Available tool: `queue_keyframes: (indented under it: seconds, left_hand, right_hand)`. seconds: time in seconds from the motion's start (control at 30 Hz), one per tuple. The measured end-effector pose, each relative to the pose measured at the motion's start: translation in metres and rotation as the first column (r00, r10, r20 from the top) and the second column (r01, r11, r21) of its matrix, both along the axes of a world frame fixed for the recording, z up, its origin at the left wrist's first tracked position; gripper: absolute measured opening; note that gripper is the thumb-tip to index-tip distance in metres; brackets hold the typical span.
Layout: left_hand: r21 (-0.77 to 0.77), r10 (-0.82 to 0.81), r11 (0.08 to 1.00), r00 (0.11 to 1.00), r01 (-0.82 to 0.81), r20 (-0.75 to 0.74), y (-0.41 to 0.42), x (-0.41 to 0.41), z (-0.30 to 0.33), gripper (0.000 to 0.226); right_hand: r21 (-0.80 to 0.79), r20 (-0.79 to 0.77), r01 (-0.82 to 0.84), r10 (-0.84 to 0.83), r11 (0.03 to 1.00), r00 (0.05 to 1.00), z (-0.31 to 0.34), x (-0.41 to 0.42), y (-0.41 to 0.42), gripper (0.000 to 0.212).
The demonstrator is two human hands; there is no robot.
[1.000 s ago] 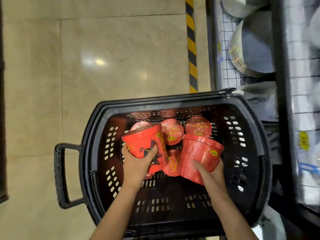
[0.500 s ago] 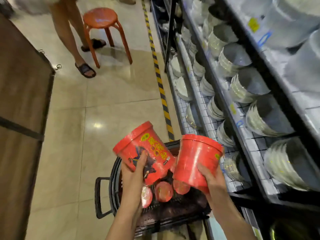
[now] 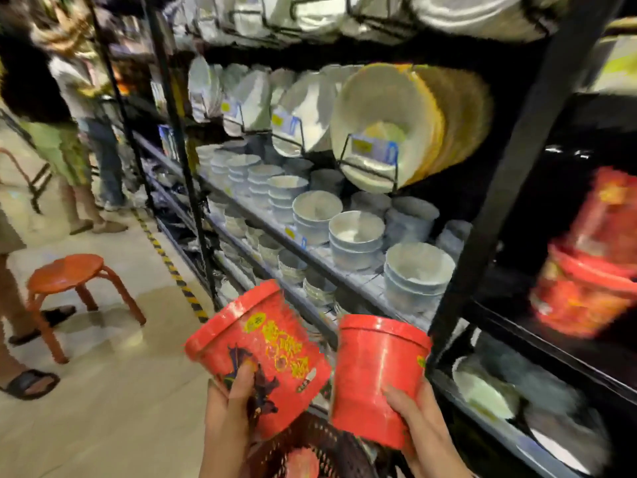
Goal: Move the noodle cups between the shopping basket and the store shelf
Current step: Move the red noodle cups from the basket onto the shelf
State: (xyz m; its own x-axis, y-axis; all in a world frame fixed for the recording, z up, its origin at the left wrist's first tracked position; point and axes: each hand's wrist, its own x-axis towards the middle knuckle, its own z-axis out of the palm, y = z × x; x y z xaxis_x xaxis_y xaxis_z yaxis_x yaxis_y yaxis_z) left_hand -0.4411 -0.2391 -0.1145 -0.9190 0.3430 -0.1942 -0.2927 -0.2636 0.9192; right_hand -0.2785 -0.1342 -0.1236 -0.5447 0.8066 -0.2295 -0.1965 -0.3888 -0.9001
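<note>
Gripping one red noodle cup [image 3: 256,353] in my left hand [image 3: 229,408] and another cup [image 3: 374,374] in my right hand [image 3: 418,420], I hold both above the shopping basket [image 3: 317,446].

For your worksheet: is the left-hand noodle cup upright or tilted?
Tilted: the noodle cup in the left hand leans, its lid toward the upper left.

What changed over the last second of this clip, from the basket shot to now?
Both hands lifted their noodle cups up out of the shopping basket, and the view swung up to the shelf. The left hand still grips the printed noodle cup; the right hand still grips the plain red noodle cup. Other cups stay in the basket.
</note>
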Motion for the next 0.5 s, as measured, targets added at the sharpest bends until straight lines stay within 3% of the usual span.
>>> queue_keyframes:
  seconds: [0.07,0.13,0.23,0.37,0.4,0.5]
  left_hand:
    - [-0.032,-0.090,0.996,0.996,0.089,-0.025,0.005,0.006,0.012,0.025]
    - [0.004,-0.231,0.973,0.971,0.232,-0.061,0.006,0.013,0.019,0.022]
    - [0.084,-0.381,0.918,0.921,0.387,-0.076,0.013,0.037,0.033,0.040]
    - [0.100,-0.528,0.831,0.833,0.547,-0.166,0.031,0.082,0.061,0.087]
    - [0.115,-0.548,0.811,0.814,0.573,-0.190,0.036,0.094,0.069,0.088]
    - [0.162,-0.589,0.752,0.761,0.639,-0.272,0.050,0.126,0.095,0.053]
  right_hand:
    - [0.030,-0.006,0.084,-0.084,0.996,0.996,0.002,0.021,-0.011,0.112]
    - [0.025,-0.018,0.190,-0.190,0.981,0.982,0.007,0.042,-0.021,0.107]
    - [0.049,-0.034,0.267,-0.266,0.962,0.963,0.013,0.077,-0.032,0.106]
    - [0.155,0.005,0.321,-0.326,0.934,0.945,0.019,0.120,-0.036,0.134]
    - [0.190,0.020,0.342,-0.352,0.920,0.936,0.020,0.129,-0.035,0.140]
    - [0.313,0.038,0.388,-0.419,0.867,0.907,0.030,0.152,-0.024,0.144]
